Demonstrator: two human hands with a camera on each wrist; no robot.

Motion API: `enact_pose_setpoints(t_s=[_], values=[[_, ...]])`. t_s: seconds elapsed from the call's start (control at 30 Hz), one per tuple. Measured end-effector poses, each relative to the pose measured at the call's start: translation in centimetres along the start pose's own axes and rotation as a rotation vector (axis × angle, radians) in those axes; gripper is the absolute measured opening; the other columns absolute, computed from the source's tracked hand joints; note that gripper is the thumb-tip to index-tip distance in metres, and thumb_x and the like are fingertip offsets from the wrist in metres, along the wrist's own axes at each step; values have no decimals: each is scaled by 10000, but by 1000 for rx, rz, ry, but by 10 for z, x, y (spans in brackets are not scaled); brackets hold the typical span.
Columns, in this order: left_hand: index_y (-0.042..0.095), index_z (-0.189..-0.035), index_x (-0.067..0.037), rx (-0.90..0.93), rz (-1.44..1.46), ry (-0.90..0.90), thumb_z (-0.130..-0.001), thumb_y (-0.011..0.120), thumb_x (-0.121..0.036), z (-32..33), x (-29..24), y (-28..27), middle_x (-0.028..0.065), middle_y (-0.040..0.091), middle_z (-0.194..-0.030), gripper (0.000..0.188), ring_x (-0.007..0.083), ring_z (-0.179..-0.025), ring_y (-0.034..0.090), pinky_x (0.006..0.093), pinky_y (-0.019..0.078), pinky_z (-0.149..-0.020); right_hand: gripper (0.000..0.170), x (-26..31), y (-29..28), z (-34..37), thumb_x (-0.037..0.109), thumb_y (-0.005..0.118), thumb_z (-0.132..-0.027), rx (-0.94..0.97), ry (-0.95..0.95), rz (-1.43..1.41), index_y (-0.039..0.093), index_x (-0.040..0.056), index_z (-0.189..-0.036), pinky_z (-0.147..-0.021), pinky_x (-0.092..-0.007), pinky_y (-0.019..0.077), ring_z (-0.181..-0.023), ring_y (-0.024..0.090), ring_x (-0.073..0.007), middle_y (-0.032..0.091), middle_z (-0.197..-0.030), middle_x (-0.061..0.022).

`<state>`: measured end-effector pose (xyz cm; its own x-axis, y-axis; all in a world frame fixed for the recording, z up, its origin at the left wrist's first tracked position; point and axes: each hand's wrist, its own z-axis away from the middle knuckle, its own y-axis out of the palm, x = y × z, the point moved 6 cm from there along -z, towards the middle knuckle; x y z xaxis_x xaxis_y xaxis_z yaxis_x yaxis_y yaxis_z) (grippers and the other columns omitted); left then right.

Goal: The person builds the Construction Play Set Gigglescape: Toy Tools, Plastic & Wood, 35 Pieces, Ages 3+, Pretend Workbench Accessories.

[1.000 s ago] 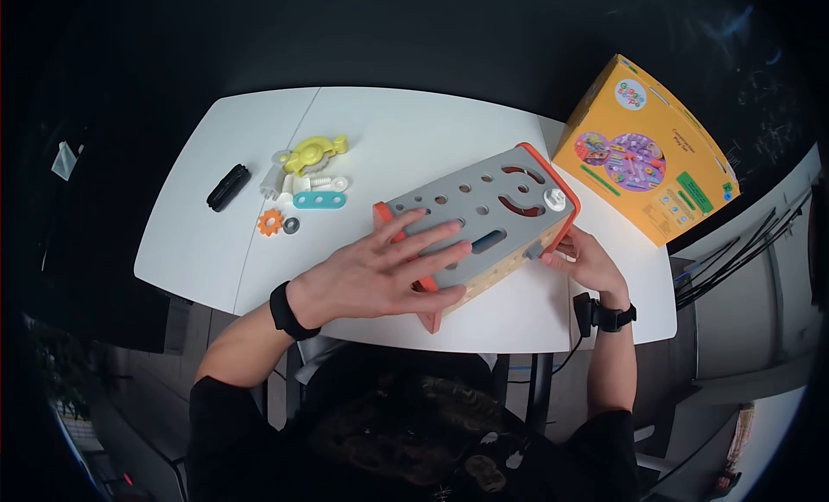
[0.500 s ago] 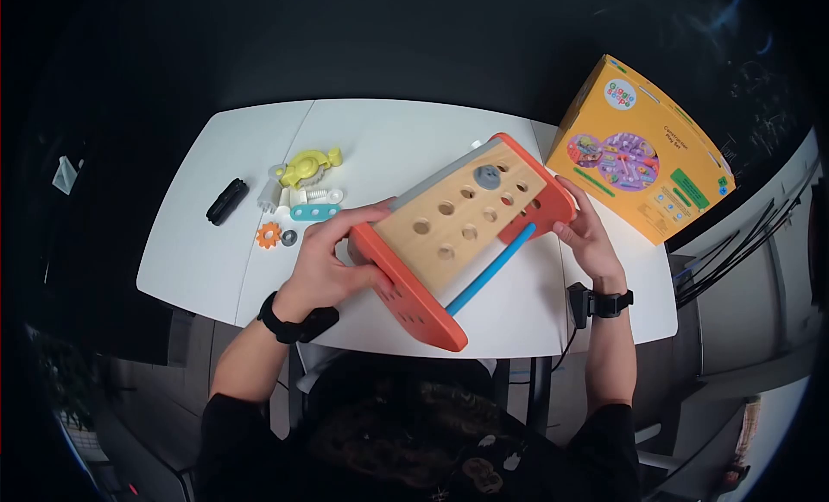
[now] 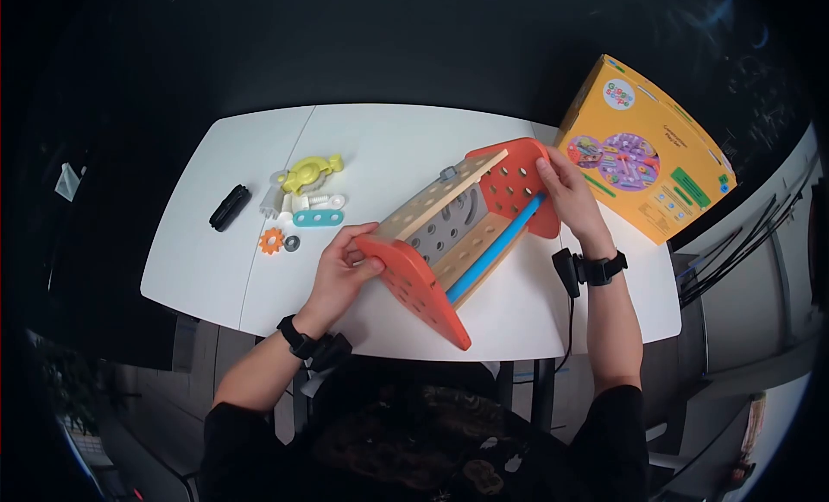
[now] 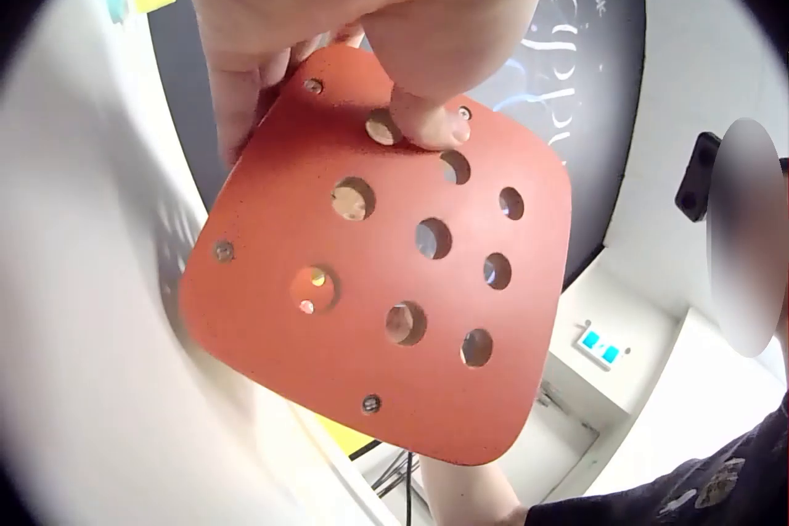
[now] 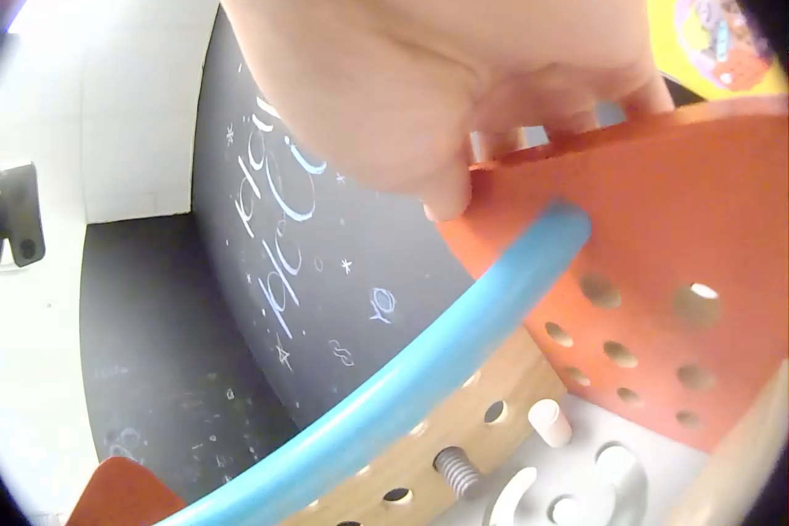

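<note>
Two grips, head view: the left grip [image 3: 337,264] and the right grip [image 3: 574,195] both grasp the toy frame [image 3: 471,247], one at each end, the right one nearer the yellow box [image 3: 643,152].
Toy frame, head view: tilted, an open side showing, at the desk [image 3: 363,148], left of the yellow box; whether it touches the desk cannot be told.
Left end panel [image 3: 414,286], head view: orange, full of holes, on the end farther from the yellow box, pinched by the left grip.
Right end panel [image 3: 509,169], head view: orange, also with holes, on the end beside the yellow box, held at its edge by the right grip.
Blue rod [image 3: 496,247], head view: runs between the two end panels.
Grey knob [image 3: 448,173], head view: on the wooden panel, left of the yellow box.
Loose pieces, head view: well left of the yellow box, past the frame, lie a yellow toy piece [image 3: 313,174], a teal strip [image 3: 319,219], an orange gear [image 3: 271,241] and a grey ring [image 3: 293,243]; a black case [image 3: 230,208] lies farthest from the box.
Left end panel, left wrist view: the thumb presses its outer face beside the holes; screw heads show near the corners.
Right end panel, right wrist view: the right grip wraps its edge near the blue rod's end; part of the yellow box shows behind the fingers.
Threaded grey shaft [image 5: 459,473], right wrist view: pokes through a wooden panel, on the far side of the blue rod from the yellow box.
</note>
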<state>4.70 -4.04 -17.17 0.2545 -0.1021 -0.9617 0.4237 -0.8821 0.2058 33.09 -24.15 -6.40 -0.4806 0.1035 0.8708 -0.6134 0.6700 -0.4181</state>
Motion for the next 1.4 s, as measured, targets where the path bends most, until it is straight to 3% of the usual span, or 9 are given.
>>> enact_pose_setpoints(t_s=[0.2, 0.33, 0.47, 0.7, 0.8, 1.0, 1.2, 1.33, 1.4], values=[[612, -1313, 13, -33, -114, -64, -912, 749, -39, 2, 8, 1, 102, 706, -1187, 427, 156, -1076, 669, 304, 551, -950, 393, 0, 14, -37, 318, 539, -1070, -51, -24, 26, 617, 67, -1361, -879, -287, 496, -985, 625, -138, 709, -1101, -71], [694, -1201, 15, -37, -324, -102, -902, 764, -66, 6, 4, 1, 102, 725, -1139, 318, 148, -1021, 686, 297, 569, -894, 398, -6, 26, -63, 371, 560, -1044, -104, -73, 250, 657, 114, -1332, -890, -352, 518, -984, 689, -257, 733, -1058, -149], [725, -1094, 4, -11, -639, 53, -924, 753, -199, 6, -17, -1, 120, 726, -1001, 266, 211, -902, 695, 319, 565, -777, 411, -4, 42, -84, 387, 555, -1034, -25, -109, 339, 660, 119, -1328, -895, -387, 528, -1025, 707, -335, 740, -1074, -184], [729, -987, -12, 257, -962, 140, -924, 728, -242, 3, -22, -15, 154, 712, -943, 238, 344, -859, 671, 413, 545, -778, 386, 14, 65, -93, 387, 532, -1034, 61, -56, 512, 681, 156, -1305, -873, -391, 526, -956, 706, -300, 744, -1018, -134], [738, -948, -19, 246, -1185, 254, -883, 742, -191, 2, -33, -38, 157, 717, -938, 184, 355, -909, 667, 432, 542, -822, 380, 13, 77, -102, 399, 526, -1031, 125, -48, 598, 694, 176, -1289, -861, -388, 527, -930, 705, -285, 745, -990, -114], [748, -929, -35, 46, -1614, 162, -789, 770, -98, -11, -57, -103, 146, 723, -895, 155, 340, -927, 667, 432, 540, -837, 391, 11, 86, -110, 410, 533, -1018, 206, -51, 542, 696, 179, -1288, -882, -394, 528, -960, 702, -288, 743, -1027, -121], [756, -895, -75, 144, -1745, -24, -777, 724, -84, -18, -35, -128, 156, 711, -854, 122, 317, -850, 686, 429, 535, -864, 422, 36, 80, -86, 317, 623, -979, 106, -292, 539, 656, 56, -1310, -944, -374, 528, -1090, 690, -305, 715, -1201, -176], [756, -921, -70, 134, -1708, 18, -780, 696, -59, -19, -33, -125, 159, 702, -876, 153, 324, -844, 686, 420, 539, -859, 396, 53, 72, -59, 295, 651, -959, 111, -282, 484, 675, 33, -1256, -938, -378, 531, -1077, 694, -310, 710, -1204, -174], [755, -968, -57, 92, -1504, 59, -816, 654, -46, -21, -53, -106, 160, 690, -927, 183, 336, -859, 678, 407, 535, -839, 364, 64, 70, -44, 272, 679, -938, 93, -313, 443, 689, 23, -1203, -918, -377, 538, -1057, 698, -313, 706, -1199, -168]])
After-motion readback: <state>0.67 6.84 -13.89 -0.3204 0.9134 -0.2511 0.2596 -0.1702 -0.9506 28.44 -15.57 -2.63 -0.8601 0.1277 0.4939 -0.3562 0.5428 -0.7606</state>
